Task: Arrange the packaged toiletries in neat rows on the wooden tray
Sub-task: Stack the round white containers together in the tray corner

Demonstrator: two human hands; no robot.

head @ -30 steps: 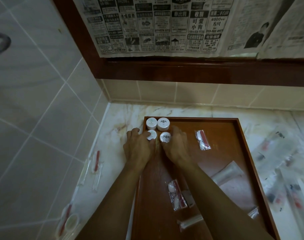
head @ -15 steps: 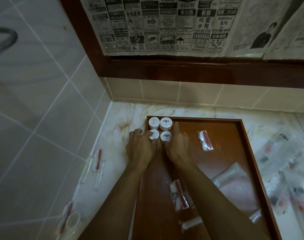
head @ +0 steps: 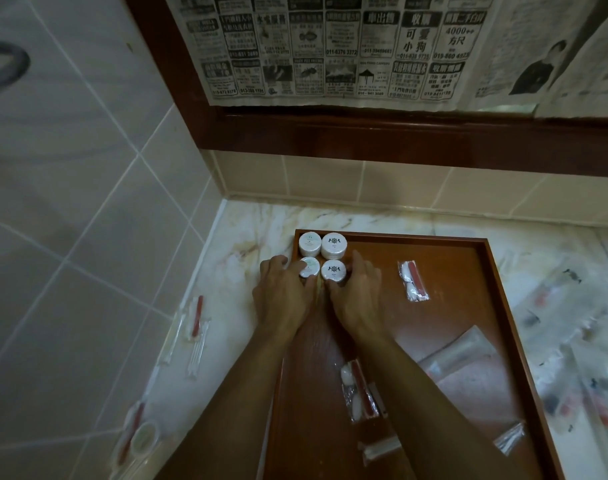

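Left hand (head: 284, 295) fingers cupped around the near-left round soap (head: 309, 266); right hand (head: 355, 293) curled against the near-right round soap (head: 333, 270). Both touch two more round soaps (head: 322, 244) in the wooden tray (head: 434, 241)'s upper-left corner. Sachets (head: 412, 281) and a tube (head: 458, 351) lie loose lower right.

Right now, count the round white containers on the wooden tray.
4, in the far-left corner of the wooden tray: two at the back, two in front against the left hand and right hand. None seem hidden.
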